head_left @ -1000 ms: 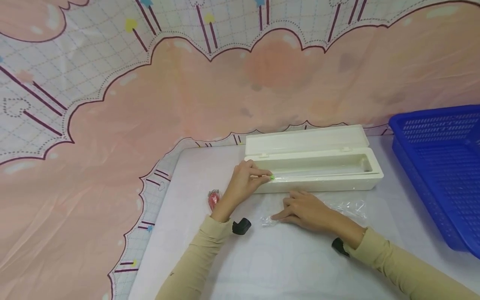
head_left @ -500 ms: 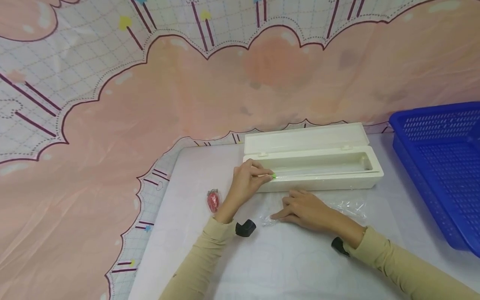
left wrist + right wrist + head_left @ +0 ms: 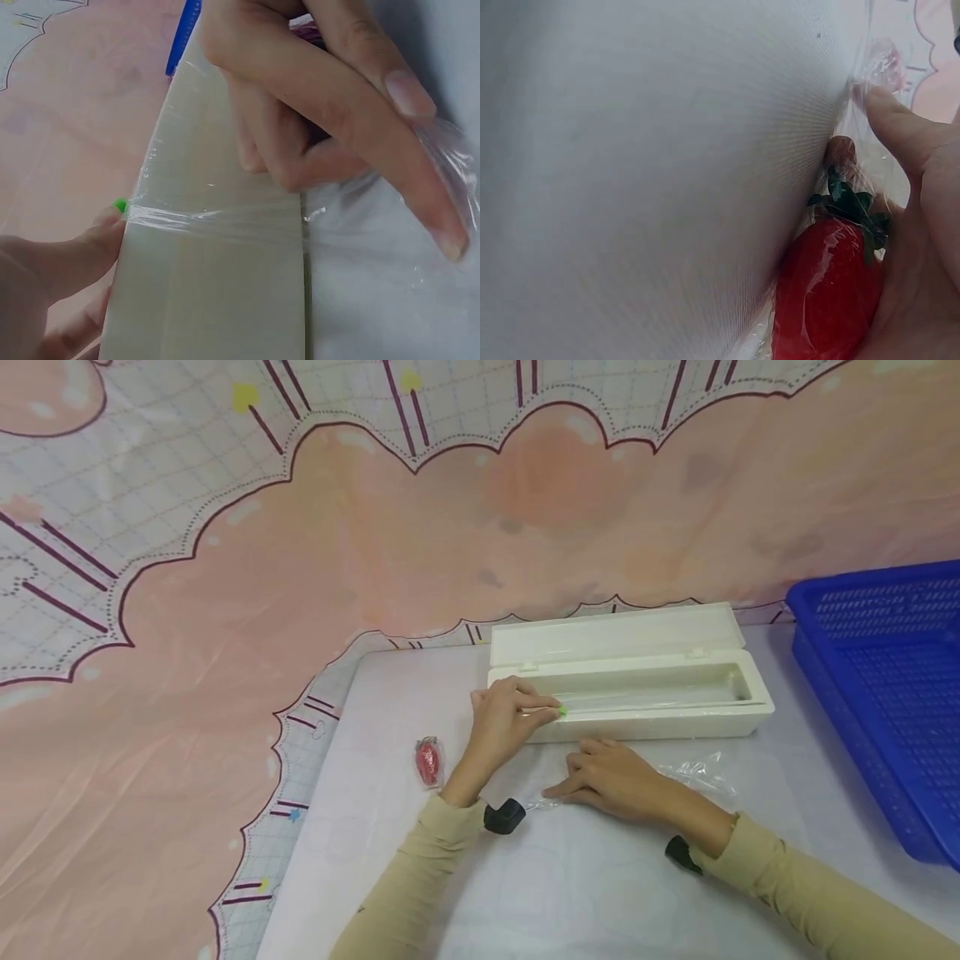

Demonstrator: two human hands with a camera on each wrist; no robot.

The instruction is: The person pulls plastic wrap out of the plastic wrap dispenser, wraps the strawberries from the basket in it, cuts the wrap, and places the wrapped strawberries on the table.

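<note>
A long cream plastic-wrap dispenser (image 3: 675,725) sits with its lid raised. My left hand (image 3: 510,714) is at its front rail, thumb and finger pinching a small green slider (image 3: 562,711). In the left wrist view, clear plastic wrap (image 3: 180,218) stretches creased across the dispenser toward the right hand. My right hand (image 3: 611,781) is low in front of the dispenser, one finger extended onto the wrap and others curled. The right wrist view shows a red strawberry-like fruit (image 3: 829,289) with green leaves under this hand, inside clear wrap; the head view hides it.
Another red piece in clear wrap (image 3: 428,762) lies left of the left wrist. A blue mesh basket (image 3: 847,718) stands at the right. Loose film (image 3: 701,772) spreads right of the right hand. A patterned cloth (image 3: 420,543) hangs behind the white table (image 3: 600,893).
My left hand has moved right along the dispenser's front rail with the green slider. The right hand has stayed nearly in place on the wrap.
</note>
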